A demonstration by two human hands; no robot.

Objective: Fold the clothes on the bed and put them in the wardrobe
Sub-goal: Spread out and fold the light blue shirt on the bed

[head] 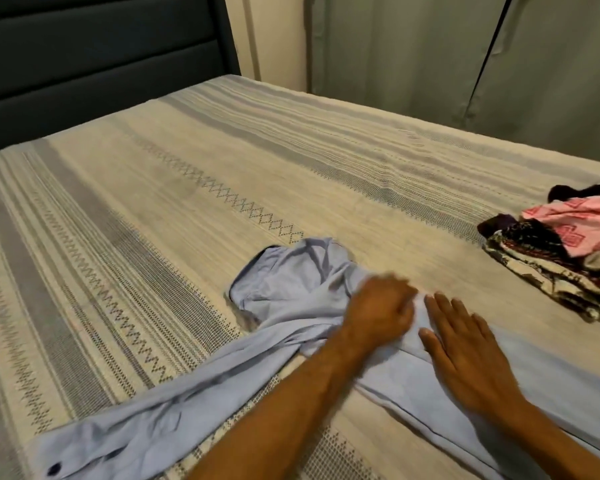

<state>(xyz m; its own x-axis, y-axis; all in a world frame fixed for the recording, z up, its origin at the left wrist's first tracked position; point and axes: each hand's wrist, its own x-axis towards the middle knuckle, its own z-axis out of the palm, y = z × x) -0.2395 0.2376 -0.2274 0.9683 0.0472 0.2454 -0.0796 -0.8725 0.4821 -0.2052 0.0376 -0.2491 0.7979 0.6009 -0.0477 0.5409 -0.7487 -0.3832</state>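
Left hand (378, 306) blurred (grip unclear)

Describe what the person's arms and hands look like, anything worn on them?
Both forearms are bare as far as the view shows: no sleeves visible. The left hand and right hand wear no gloves, and no watch or bracelet shows at either wrist. No rings are visible on the right hand's fingers; the left hand is motion-blurred, so its fingers cannot be checked.
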